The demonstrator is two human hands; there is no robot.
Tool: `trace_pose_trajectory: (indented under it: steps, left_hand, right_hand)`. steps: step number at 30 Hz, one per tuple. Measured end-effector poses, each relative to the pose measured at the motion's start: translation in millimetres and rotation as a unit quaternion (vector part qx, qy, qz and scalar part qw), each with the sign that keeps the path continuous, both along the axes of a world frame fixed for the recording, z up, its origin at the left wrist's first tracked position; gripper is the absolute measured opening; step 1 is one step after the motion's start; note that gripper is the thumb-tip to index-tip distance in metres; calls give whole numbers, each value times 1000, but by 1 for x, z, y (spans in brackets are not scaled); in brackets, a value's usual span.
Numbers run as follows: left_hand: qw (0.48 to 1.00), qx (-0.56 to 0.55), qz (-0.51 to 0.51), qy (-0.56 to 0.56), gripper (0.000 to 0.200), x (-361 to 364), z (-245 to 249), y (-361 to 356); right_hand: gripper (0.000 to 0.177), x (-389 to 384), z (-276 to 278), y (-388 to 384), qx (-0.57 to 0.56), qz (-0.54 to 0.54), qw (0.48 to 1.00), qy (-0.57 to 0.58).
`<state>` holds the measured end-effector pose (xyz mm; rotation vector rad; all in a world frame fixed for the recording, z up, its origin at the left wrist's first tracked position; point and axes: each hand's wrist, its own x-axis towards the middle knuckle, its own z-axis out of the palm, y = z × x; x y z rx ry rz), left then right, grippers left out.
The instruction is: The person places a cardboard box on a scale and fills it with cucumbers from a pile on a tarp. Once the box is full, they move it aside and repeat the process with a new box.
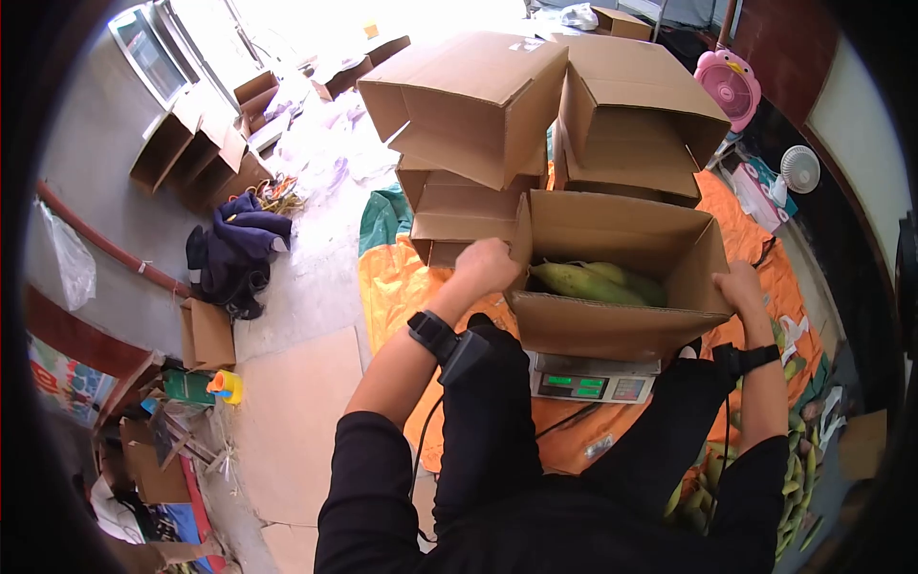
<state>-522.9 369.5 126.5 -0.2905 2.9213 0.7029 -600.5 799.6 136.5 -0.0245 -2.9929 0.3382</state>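
Note:
An open cardboard box stands on a digital scale with a lit green display, between the person's knees. Several long green fruits or vegetables lie inside it. My left hand is closed on the box's left edge. On the opposite side, my right hand grips the right edge, fingers partly hidden behind the cardboard. Both wrists wear black straps with devices.
Stacked empty boxes rise just beyond the box, on an orange sheet. Loose green produce lies at the lower right. Flat cardboard covers floor at the left. A pink fan stands at the back right.

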Motion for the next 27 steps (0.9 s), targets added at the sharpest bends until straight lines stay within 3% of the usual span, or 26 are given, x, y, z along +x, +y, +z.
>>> trace_pose_trajectory:
  steps: [2,5,12,14,20,22,26,27]
  left_hand:
    - [1000,-15,-8,12,37,-5,3,-19]
    - [1000,-1,-22,6,36,-2,-1,-59]
    - [995,36,62,70,32,71,27,-157]
    - [992,-18,116,46,30,100,36,-190]
    - [964,-94,198,150,29,225,19,-294]
    - [952,-75,267,132,34,275,21,-310]
    - [910,-205,342,113,33,381,21,-319]
    - [903,-178,376,102,33,412,15,-323]
  right_hand:
    - [31,15,18,-16,-81,24,994,-69]
    - [29,18,17,-42,-137,57,985,-85]
    - [32,27,16,-164,-114,165,978,-65]
    - [31,32,15,-206,-138,196,967,-85]
    - [22,59,0,-348,-115,289,947,-78]
    - [22,79,15,-394,-100,301,935,-160]
    - [22,120,4,-467,-106,408,893,-157]
    - [23,136,8,-479,-116,432,875,-185]
